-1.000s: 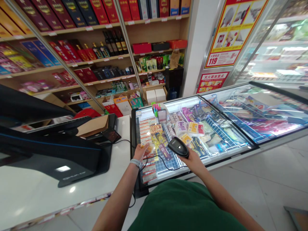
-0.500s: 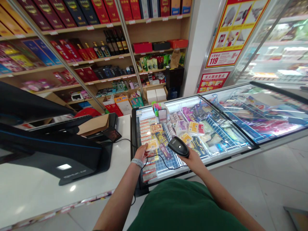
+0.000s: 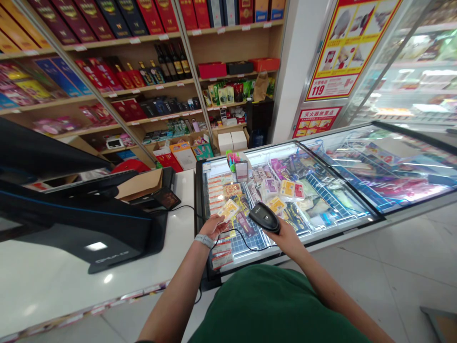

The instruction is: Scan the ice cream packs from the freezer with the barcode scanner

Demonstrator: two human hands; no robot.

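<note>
- Two bare hands work above the glass lid of the chest freezer [image 3: 357, 216], the landmark for all that follows.
- At the freezer's near left corner, the left hand [image 3: 211, 226], a pale band on its wrist, pinches a small yellow packet [image 3: 227, 209] between thumb and fingers, tilted, just above the lid.
- Just right of that packet, the right hand [image 3: 285, 237] is closed around a black barcode scanner [image 3: 264, 217]; its cable trails across the lid.
- Left of the freezer, touching its side, stands a white counter [image 3: 53, 281] carrying a black register [image 3: 82, 224].
- Behind the freezer, wooden shelves [image 3: 221, 47] hold boxes and bottles.
</note>
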